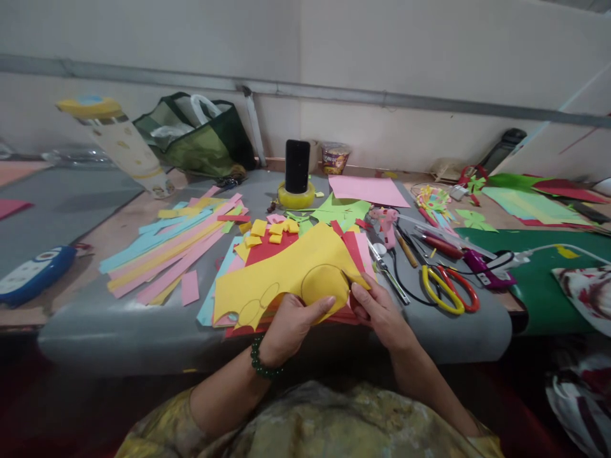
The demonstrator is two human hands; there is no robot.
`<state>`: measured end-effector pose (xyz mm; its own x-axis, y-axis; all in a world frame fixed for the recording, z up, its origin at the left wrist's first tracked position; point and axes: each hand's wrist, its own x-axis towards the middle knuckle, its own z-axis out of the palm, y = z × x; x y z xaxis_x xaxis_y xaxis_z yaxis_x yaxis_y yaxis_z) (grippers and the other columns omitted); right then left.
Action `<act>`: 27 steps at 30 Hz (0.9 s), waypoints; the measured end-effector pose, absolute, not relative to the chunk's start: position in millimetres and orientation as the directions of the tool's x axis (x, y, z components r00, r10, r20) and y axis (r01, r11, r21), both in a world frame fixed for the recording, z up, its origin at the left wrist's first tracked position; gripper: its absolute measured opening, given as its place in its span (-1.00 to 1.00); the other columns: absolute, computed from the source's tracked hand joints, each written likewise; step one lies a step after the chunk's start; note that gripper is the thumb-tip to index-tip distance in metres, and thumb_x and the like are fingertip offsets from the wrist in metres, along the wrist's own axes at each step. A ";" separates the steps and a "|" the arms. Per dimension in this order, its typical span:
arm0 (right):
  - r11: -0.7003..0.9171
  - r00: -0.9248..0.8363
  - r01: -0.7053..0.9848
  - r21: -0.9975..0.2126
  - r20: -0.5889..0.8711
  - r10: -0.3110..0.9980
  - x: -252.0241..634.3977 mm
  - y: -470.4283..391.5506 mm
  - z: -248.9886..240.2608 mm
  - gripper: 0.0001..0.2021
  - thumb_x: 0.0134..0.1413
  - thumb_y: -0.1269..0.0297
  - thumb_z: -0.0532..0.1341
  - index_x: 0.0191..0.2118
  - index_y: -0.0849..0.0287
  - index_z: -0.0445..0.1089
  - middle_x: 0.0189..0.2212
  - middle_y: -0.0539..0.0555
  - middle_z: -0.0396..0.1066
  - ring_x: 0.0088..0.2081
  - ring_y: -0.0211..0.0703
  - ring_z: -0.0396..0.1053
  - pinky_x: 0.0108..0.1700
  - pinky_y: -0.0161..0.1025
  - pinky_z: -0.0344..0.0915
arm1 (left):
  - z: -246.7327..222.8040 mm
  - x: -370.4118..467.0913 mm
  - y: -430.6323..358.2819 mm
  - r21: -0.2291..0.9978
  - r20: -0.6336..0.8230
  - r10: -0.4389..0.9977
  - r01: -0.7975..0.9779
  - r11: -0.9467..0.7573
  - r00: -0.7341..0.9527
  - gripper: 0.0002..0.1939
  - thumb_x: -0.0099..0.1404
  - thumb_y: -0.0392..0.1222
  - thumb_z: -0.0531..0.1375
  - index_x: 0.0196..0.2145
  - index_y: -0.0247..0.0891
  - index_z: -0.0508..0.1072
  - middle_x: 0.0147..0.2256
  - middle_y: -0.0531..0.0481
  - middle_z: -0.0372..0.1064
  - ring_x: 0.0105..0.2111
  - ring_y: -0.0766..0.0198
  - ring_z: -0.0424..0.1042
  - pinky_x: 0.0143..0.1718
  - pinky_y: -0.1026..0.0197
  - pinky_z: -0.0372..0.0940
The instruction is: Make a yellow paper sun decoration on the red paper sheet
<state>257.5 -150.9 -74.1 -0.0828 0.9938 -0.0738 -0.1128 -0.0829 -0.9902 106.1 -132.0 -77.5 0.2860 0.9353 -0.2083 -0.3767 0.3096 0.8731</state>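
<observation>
A sheet of yellow paper (pixel 281 270) with pencilled circles and ovals is held up above the table's front edge. Its lower edge has curved cut-outs. My left hand (pixel 291 324), a dark green bead bracelet at the wrist, grips the sheet from below, thumb on top beside the large circle. At the sheet's right edge, my right hand (pixel 375 305) is closed around what looks like a pair of scissors, mostly hidden by fingers and paper. The paper is split along the circle's right side there. Under the sheet lie red paper (pixel 272 248) and other coloured sheets.
Coloured paper strips (pixel 176 245) lie left, with small yellow pieces (pixel 259 228) behind the sheet. A phone (pixel 296 166) stands in a tape roll (pixel 296 197). To the right are a pink glue gun (pixel 386 224), yellow-handled scissors (pixel 442 292) and a purple power strip (pixel 489 270).
</observation>
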 end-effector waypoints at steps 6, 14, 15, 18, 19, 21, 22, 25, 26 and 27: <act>-0.110 -0.101 -0.113 -0.987 -0.098 0.990 259.0 -152.9 -76.8 -0.47 -0.05 -0.27 0.27 -0.44 0.09 0.09 -0.67 -0.23 -0.05 -0.67 -0.44 -0.13 -0.68 -0.43 -0.23 | -72.9 98.5 -130.9 0.890 -0.213 0.918 -0.320 0.323 0.334 -0.64 -0.13 -0.04 0.49 -0.36 -0.27 0.66 -0.30 -0.16 0.62 -0.16 -0.06 0.55 -0.08 0.05 0.42; -0.146 -0.136 -0.088 -0.985 -0.134 0.982 260.2 -157.0 -77.2 -0.46 -0.05 -0.30 0.26 -0.38 0.09 0.13 -0.65 -0.23 -0.07 -0.65 -0.43 -0.16 -0.67 -0.42 -0.21 | -68.5 88.5 -128.7 0.909 -0.268 0.874 -0.195 0.369 0.406 -0.62 -0.13 -0.05 0.46 -0.34 -0.30 0.66 -0.31 -0.16 0.61 -0.23 0.00 0.56 -0.14 0.12 0.43; -0.144 -0.138 -0.078 -0.986 -0.133 0.982 260.1 -157.4 -77.0 -0.46 -0.05 -0.30 0.25 -0.38 0.09 0.12 -0.66 -0.23 -0.06 -0.65 -0.43 -0.15 -0.66 -0.42 -0.20 | -67.2 87.6 -128.7 0.911 -0.277 0.869 -0.176 0.373 0.409 -0.62 -0.13 -0.05 0.45 -0.34 -0.31 0.66 -0.31 -0.15 0.61 -0.23 0.00 0.55 -0.14 0.12 0.42; -0.126 -0.137 -0.051 -0.991 -0.118 0.983 259.6 -157.9 -77.3 -0.45 -0.03 -0.32 0.23 -0.40 0.09 0.10 -0.66 -0.23 -0.04 -0.64 -0.42 -0.12 -0.65 -0.42 -0.17 | -63.6 85.9 -128.9 0.913 -0.311 0.852 -0.116 0.391 0.420 -0.59 -0.11 -0.04 0.44 -0.30 -0.33 0.65 -0.30 -0.14 0.61 -0.21 0.01 0.54 -0.12 0.12 0.42; -0.121 -0.137 -0.044 -0.992 -0.114 0.984 259.4 -157.8 -77.6 -0.45 -0.03 -0.32 0.23 -0.40 0.09 0.10 -0.66 -0.22 -0.04 -0.64 -0.42 -0.11 -0.64 -0.41 -0.16 | -62.9 85.6 -129.0 0.913 -0.321 0.848 -0.101 0.396 0.422 -0.57 -0.10 -0.04 0.43 -0.27 -0.34 0.64 -0.28 -0.14 0.61 -0.20 0.01 0.54 -0.11 0.13 0.41; -0.110 -0.134 -0.038 -0.993 -0.104 0.986 259.3 -157.3 -78.4 -0.46 -0.02 -0.32 0.22 -0.39 0.10 0.11 -0.66 -0.22 -0.03 -0.63 -0.42 -0.11 -0.64 -0.41 -0.14 | -62.8 85.1 -129.3 0.912 -0.335 0.844 -0.080 0.402 0.419 -0.53 -0.09 -0.03 0.42 -0.23 -0.36 0.64 -0.24 -0.15 0.61 -0.19 0.02 0.54 -0.11 0.13 0.41; -0.103 -0.135 -0.038 -0.994 -0.097 0.986 259.3 -157.1 -78.8 -0.46 -0.01 -0.31 0.22 -0.39 0.09 0.11 -0.66 -0.22 -0.04 -0.63 -0.41 -0.11 -0.63 -0.40 -0.14 | -63.2 85.0 -129.5 0.913 -0.338 0.844 -0.073 0.402 0.416 -0.52 -0.09 -0.02 0.42 -0.22 -0.36 0.63 -0.21 -0.16 0.60 -0.18 0.02 0.54 -0.11 0.14 0.41; -0.094 -0.153 -0.051 -0.994 -0.086 0.984 259.6 -156.7 -79.7 -0.48 0.01 -0.29 0.22 -0.40 0.09 0.10 -0.65 -0.22 -0.06 -0.64 -0.41 -0.13 -0.63 -0.39 -0.13 | -64.8 84.4 -130.2 0.916 -0.342 0.844 -0.052 0.397 0.413 -0.50 -0.09 -0.02 0.41 -0.20 -0.37 0.63 -0.18 -0.17 0.60 -0.18 0.02 0.53 -0.11 0.14 0.41; -0.095 -0.161 -0.055 -0.994 -0.085 0.983 259.8 -156.9 -79.9 -0.48 0.02 -0.29 0.22 -0.39 0.09 0.10 -0.65 -0.22 -0.06 -0.64 -0.41 -0.13 -0.63 -0.39 -0.14 | -65.1 84.2 -130.4 0.917 -0.345 0.841 -0.042 0.396 0.417 -0.51 -0.09 -0.02 0.40 -0.21 -0.37 0.63 -0.18 -0.17 0.60 -0.18 0.01 0.53 -0.12 0.13 0.41; -0.098 -0.169 -0.056 -0.994 -0.087 0.982 260.0 -157.1 -80.1 -0.49 0.02 -0.29 0.21 -0.39 0.09 0.11 -0.64 -0.22 -0.07 -0.64 -0.41 -0.14 -0.64 -0.39 -0.14 | -65.2 84.0 -130.6 0.918 -0.347 0.838 -0.032 0.395 0.421 -0.52 -0.09 -0.02 0.40 -0.22 -0.37 0.63 -0.18 -0.17 0.60 -0.18 0.01 0.53 -0.12 0.13 0.41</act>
<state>260.0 -157.1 -80.1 -0.1687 0.9818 -0.0870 -0.0564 -0.0977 -0.9936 84.0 -130.6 -65.2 0.4207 0.8383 -0.3467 -0.0316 0.3955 0.9179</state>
